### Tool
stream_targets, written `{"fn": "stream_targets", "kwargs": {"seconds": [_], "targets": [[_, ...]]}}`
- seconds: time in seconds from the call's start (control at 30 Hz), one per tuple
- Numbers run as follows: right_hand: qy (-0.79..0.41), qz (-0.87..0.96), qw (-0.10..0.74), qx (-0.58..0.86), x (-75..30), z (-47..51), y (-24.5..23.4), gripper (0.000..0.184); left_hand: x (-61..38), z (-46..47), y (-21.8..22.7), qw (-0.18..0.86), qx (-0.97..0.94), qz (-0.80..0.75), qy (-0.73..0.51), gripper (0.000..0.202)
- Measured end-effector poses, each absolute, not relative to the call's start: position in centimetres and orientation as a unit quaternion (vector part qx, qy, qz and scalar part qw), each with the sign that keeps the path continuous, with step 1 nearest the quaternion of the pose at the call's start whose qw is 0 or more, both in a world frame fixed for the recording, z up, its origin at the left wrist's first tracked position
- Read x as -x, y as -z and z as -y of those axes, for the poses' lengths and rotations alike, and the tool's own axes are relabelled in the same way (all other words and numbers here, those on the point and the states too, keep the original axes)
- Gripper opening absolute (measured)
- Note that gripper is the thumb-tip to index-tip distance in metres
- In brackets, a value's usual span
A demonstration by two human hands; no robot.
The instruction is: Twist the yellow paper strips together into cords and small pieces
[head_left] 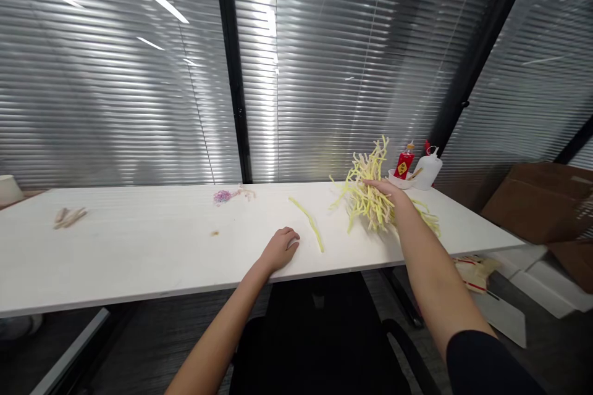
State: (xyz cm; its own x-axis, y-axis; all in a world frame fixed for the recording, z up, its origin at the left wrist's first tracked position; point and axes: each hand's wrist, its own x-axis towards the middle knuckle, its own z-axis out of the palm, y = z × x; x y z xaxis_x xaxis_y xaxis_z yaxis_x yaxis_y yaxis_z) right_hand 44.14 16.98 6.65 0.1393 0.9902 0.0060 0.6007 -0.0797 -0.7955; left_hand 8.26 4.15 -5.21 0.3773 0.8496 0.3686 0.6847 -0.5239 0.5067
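Note:
My right hand (386,189) is on a thick, tangled bunch of pale yellow and beige pipe cleaners (368,203) at the right of the table. Its fingers sink into the bunch, partly hidden, and some stems stick up above them while others spread over the tabletop. My left hand (281,248) rests near the front edge, holding nothing, its fingers loosely bent and the thumb apart. To its right a single yellow pipe cleaner (309,222) lies slightly bent.
On the white table (152,247) lie several beige sticks (69,217), a pink-purple clump (223,196) and a small brown bit (214,233). Back right stand a red bottle (404,163), a white squeeze bottle (427,171) and a bowl (399,180). A black chair (319,339) is below.

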Motion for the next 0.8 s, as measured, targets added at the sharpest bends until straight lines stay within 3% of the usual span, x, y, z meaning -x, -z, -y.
{"fn": "stream_targets", "kwargs": {"seconds": [0.1,0.23,0.3,0.5,0.63,0.8], "targets": [[-0.274,0.609,0.3,0.681,-42.8,-17.9,-6.2,0.055,-8.3,-4.2,5.2,0.135,-0.82,-0.468,-0.301,0.025],[-0.177,0.697,0.13,0.683,-40.5,-19.4,-4.2,0.059,-8.3,-4.1,5.2,0.132,-0.819,-0.47,-0.3,0.024],[-0.144,0.708,0.085,0.686,-39.5,-19.6,-3.0,0.067,-8.3,-4.1,5.2,0.132,-0.82,-0.47,-0.299,0.024],[-0.016,0.731,0.064,0.679,-37.0,-18.0,-0.2,0.058,-8.2,-4.1,5.1,0.128,-0.821,-0.469,-0.3,0.024],[-0.023,0.704,0.013,0.71,-36.0,-17.4,0.6,0.06,-8.2,-4.1,5.2,0.127,-0.821,-0.469,-0.3,0.024],[-0.031,0.659,0.013,0.751,-37.3,-18.6,-0.4,0.042,-8.2,-4.2,5.4,0.122,-0.824,-0.467,-0.297,0.025]]}}
